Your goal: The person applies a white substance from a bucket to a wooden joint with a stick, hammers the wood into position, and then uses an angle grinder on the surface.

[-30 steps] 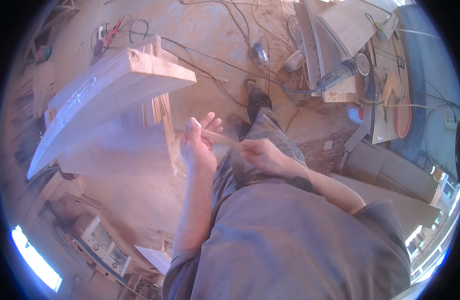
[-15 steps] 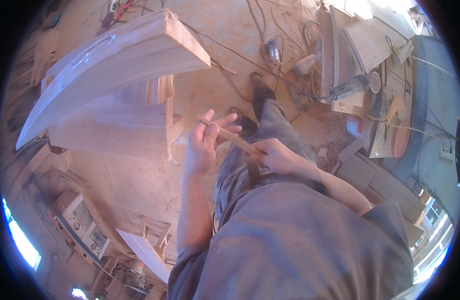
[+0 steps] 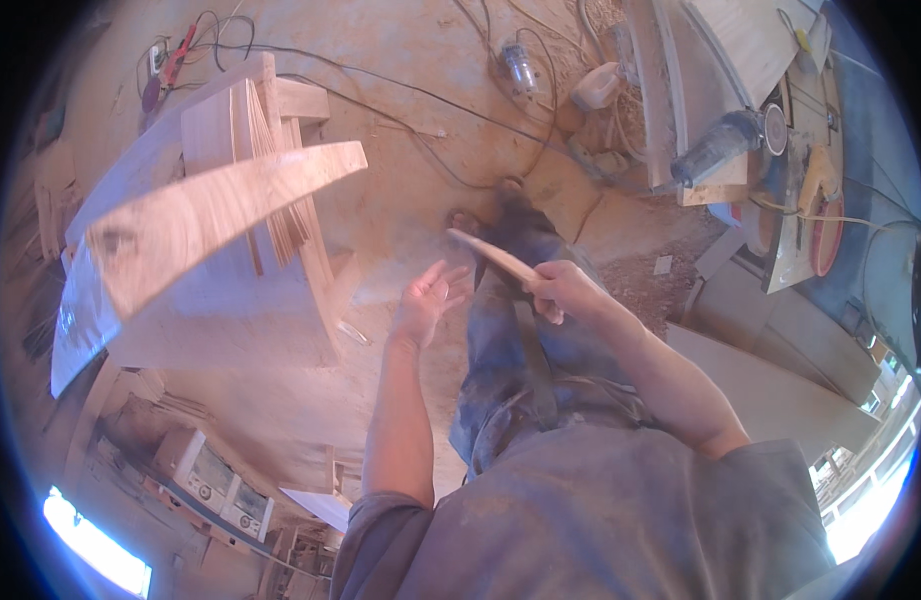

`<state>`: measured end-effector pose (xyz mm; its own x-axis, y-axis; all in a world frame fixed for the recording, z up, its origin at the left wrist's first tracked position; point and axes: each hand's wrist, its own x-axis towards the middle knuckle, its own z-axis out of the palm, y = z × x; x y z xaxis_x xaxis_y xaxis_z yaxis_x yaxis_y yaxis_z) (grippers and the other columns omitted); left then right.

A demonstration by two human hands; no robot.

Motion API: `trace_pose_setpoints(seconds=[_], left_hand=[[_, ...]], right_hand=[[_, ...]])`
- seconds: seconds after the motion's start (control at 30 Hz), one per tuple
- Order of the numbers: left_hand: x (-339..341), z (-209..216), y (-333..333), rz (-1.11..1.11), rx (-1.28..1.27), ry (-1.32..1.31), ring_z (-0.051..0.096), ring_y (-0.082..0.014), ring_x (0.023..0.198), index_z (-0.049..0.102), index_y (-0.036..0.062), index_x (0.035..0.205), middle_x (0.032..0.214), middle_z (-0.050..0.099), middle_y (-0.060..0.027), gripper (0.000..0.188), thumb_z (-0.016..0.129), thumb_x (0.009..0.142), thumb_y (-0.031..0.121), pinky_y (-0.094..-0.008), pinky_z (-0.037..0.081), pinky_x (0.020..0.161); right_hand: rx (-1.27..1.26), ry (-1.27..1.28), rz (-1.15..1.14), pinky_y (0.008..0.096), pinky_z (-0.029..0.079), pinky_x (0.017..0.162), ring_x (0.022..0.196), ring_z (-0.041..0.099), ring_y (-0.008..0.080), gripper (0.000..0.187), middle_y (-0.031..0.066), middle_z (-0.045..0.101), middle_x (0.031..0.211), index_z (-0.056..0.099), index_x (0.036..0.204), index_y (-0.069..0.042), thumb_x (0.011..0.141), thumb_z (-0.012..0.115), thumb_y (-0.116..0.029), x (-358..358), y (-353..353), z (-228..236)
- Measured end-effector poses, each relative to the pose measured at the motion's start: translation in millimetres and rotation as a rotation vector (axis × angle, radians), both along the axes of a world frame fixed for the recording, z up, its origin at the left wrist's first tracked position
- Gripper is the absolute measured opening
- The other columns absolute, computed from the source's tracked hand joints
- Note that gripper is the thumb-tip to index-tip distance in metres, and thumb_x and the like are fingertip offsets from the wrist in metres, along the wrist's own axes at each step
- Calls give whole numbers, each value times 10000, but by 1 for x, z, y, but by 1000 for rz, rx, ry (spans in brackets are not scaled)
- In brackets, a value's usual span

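Note:
In my right hand [image 3: 566, 290] is one end of a thin, flat wooden strip [image 3: 494, 254], which points up and left across my legs. My left hand [image 3: 427, 302] is open, fingers apart, just left of the strip and not touching it. Farther left, a large curved wooden piece [image 3: 221, 215] with visible grain and a dark knot lies across a pale wooden stand [image 3: 221, 335]. Several thin upright boards [image 3: 243, 130] show behind the curved piece.
A power tool with a round disc [image 3: 726, 145] lies on a bench at the right. Cables [image 3: 411, 95] and a clear-bodied power tool [image 3: 521, 68] are on the dusty floor ahead. Flat panels [image 3: 781, 370] lean at the lower right; a light-coloured machine [image 3: 216, 480] stands lower left.
My left hand has come off the strip and opened beside it. My right hand keeps hold of the strip. The view has shifted, and the curved piece now shows its broad grained face.

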<state>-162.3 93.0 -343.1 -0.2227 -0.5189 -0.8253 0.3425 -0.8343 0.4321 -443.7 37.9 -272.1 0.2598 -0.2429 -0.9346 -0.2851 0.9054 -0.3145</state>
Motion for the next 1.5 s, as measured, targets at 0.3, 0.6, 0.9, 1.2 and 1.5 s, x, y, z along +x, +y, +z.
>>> trace_pose_setpoints(seconds=[0.3, 0.6, 0.9, 1.2, 1.5], left_hand=[[53, -157, -42, -633, 63, -905, 553, -371, 1361, 534, -72, 1433, 1464, 560, -269, 612, 673, 932, 250, -416, 418, 1150], [68, -444, -166, -893, -320, -1148, 424, -404, 1446, 553, -74, 1410, 1481, 527, -275, 531, 561, 975, 230, -448, 327, 1221], [68, -547, -247, -1337, -581, -1449, 234, -343, 1559, 430, 11, 1532, 1666, 308, -161, 641, 594, 924, 129, -441, 261, 1268], [89, -589, -248, -834, -820, -1417, 405, -373, 1455, 519, 25, 1439, 1563, 441, -183, 614, 669, 844, 16, -460, 364, 1203], [70, -594, -235, -1229, -678, -1346, 636, -372, 1077, 705, 53, 1047, 1045, 701, -169, 193, 697, 870, 128, -474, 505, 948]], right_hand=[[114, 445, -42, 366, 490, 394, 504, 649, 229, 170, 126, 657, 685, 650, 981, 9, 968, 510, -88, -68, 23, -207], [-162, 337, -478, 330, 522, 568, 853, 695, 194, 231, 99, 679, 1000, 631, 1161, -46, 938, 575, -67, -67, -25, -444], [-216, 178, 95, 358, 528, 957, 1111, 674, 264, 720, 161, 685, 1250, 453, 1556, -139, 868, 661, -94, 0, -33, -559], [-486, 274, 61, 388, 421, 1138, 1402, 507, 346, 741, 250, 507, 1525, 461, 1535, -78, 830, 687, -104, 57, -26, -605], [-351, 257, -71, 353, 530, 977, 1148, 683, 271, 476, 174, 718, 1227, 612, 1350, 11, 886, 660, -88, 62, -62, -619]])
